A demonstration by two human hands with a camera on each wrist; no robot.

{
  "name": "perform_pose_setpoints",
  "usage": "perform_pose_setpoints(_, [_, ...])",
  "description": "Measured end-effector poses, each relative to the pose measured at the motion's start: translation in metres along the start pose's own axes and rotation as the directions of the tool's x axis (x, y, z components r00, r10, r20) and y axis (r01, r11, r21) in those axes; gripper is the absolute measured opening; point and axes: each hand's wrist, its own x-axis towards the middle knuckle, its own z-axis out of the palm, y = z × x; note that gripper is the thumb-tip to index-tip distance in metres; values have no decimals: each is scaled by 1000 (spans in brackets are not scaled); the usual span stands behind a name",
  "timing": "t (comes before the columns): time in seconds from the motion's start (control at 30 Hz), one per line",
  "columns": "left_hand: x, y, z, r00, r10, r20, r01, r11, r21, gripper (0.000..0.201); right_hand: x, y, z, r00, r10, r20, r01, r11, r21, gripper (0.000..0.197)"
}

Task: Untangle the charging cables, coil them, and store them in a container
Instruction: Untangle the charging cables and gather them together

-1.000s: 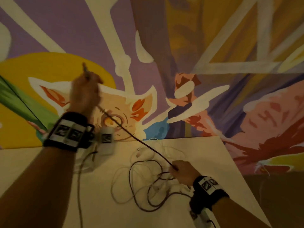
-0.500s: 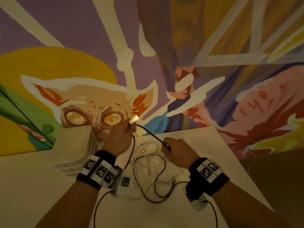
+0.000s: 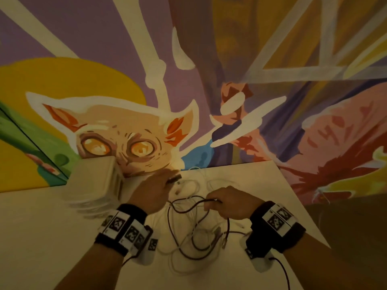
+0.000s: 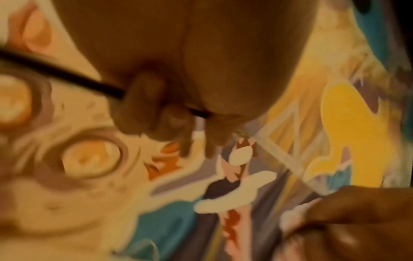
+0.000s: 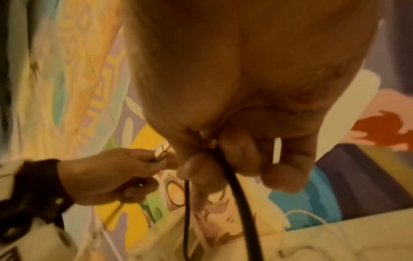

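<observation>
Both hands hold the same dark cable (image 3: pixel 189 233). The left hand (image 3: pixel 150 191) pinches its plug end, and the right hand (image 3: pixel 230 203) has its fingers (image 5: pixel 243 157) curled round the cord a bit further along. The rest of that cable droops onto the table (image 3: pixel 41 237) and loops through a pile of white cables (image 3: pixel 188 185) near the back edge.

I think the cables are light, soft and floppy, so they bend any way. The plugs are the hard bits and the best place to hold. Pulling hard could tighten a knot.

A pale box (image 3: pixel 94 181) sits at the back edge by the painted wall (image 3: pixel 272 49), just beside the left hand. The table's left side has lots of room. Its right edge is close to the right wrist.
</observation>
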Motion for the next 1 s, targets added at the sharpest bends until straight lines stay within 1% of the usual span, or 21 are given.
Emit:
perform_pose_setpoints(0.03, [-3, 13, 11, 994, 46, 102, -31, 990, -141, 36, 0, -2, 1, 1000, -11, 20, 10, 999, 47, 24])
perform_pose_setpoints(0.07, [-8, 27, 21, 974, 60, 220, 0, 965, -263, 34, 1, -1, 3, 1000, -26, 7, 25, 996, 84, 24])
perform_pose_setpoints(0.1, [-14, 39, 29, 941, 37, 337, 84, 937, -338, 32, 2, 2, 5, 999, -36, -25, 38, 994, 104, 26])
perform_pose_setpoints(0.17, [-23, 43, 44, 859, -29, 512, 214, 927, -306, 35, 2, 16, 12, 999, -29, -18, 31, 990, 136, 24])
perform_pose_setpoints(0.2, [-27, 39, 47, 802, -75, 593, 256, 940, -226, 36, 2, 24, 16, 997, -15, 70, 6, 992, 129, 24])
perform_pose_setpoints(0.23, [-31, 35, 46, 738, -130, 662, 295, 945, -143, 36, 3, 32, 22, 974, 17, 226, -40, 994, 98, 26])
perform_pose_setpoints(0.27, [-33, 27, 47, 694, -174, 699, 328, 940, -92, 34, 4, 41, 30, 907, 66, 416, -100, 993, 60, 28])
perform_pose_setpoints(0.3, [-35, 21, 46, 681, -202, 704, 359, 930, -81, 32, 5, 46, 37, 806, 118, 580, -159, 987, 20, 27])
perform_pose_setpoints(0.33, [-34, 12, 48, 712, -222, 666, 393, 912, -117, 31, 8, 53, 43, 715, 152, 682, -205, 979, -3, 25])
perform_pose_setpoints(0.37, [-33, 5, 51, 776, -242, 583, 424, 884, -196, 30, 11, 58, 47, 681, 176, 711, -239, 971, -12, 28])
perform_pose_setpoints(0.4, [-30, -4, 55, 844, -280, 457, 436, 855, -282, 30, 18, 65, 50, 711, 189, 678, -261, 965, 4, 31])
perform_pose_setpoints(0.43, [-27, -11, 58, 887, -336, 316, 441, 819, -368, 29, 25, 71, 50, 780, 199, 593, -258, 966, 16, 32])
perform_pose_setpoints(0.47, [-23, -14, 61, 892, -405, 199, 450, 762, -466, 28, 35, 77, 50, 858, 187, 477, -232, 972, 36, 27])
perform_pose_setpoints(0.5, [-20, -16, 63, 870, -474, 138, 458, 670, -584, 27, 45, 80, 48, 917, 173, 358, -198, 980, 35, 21])
perform_pose_setpoints(0.53, [-17, -15, 64, 836, -533, 132, 454, 536, -712, 25, 56, 82, 44, 957, 152, 246, -161, 987, 17, 17])
perform_pose_setpoints(0.57, [-14, -14, 64, 807, -569, 157, 423, 372, -826, 22, 69, 83, 41, 976, 145, 160, -144, 989, -17, 19])
perform_pose_setpoints(0.63, [-6, -14, 61, 777, -593, 210, 324, 92, -941, 20, 97, 83, 36, 983, 162, 88, -157, 986, -58, 21])
perform_pose_setpoints(0.7, [5, -17, 60, 769, -602, 215, 241, -37, -970, 25, 128, 85, 34, 979, 198, 52, -193, 977, -93, 20])
perform_pose_setpoints(0.8, [19, -21, 62, 770, -598, 222, 192, -116, -975, 29, 169, 88, 35, 975, 219, 30, -208, 957, -204, 24])
perform_pose_setpoints(0.9, [26, -27, 64, 768, -591, 247, 222, -117, -968, 28, 206, 93, 39, 974, 216, 65, -191, 942, -275, 29])
perform_pose_setpoints(1.0, [25, -34, 67, 752, -597, 279, 264, -116, -958, 28, 236, 95, 44, 979, 182, 95, -150, 949, -278, 47])
